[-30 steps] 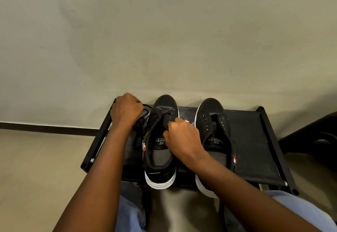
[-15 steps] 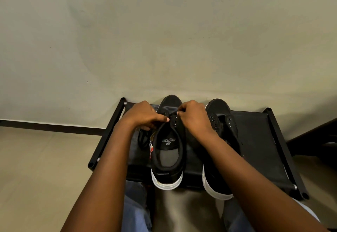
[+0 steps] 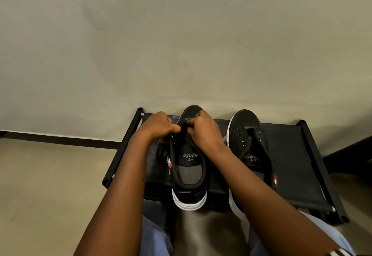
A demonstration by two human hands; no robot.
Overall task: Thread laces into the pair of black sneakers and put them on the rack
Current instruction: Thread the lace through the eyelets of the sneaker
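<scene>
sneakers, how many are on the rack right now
2. The left sneaker sits mid-rack under both hands, left hand and right hand, at its eyelets. The right sneaker stands beside it, unlaced.

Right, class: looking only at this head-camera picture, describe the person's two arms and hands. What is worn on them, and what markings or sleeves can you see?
Both forearms are bare, with no sleeves in view. The left hand wears nothing that shows. The right hand has a small pale glint at a far finger, possibly a ring, too small to be sure. No watch, bracelet or glove shows on either wrist.
</scene>
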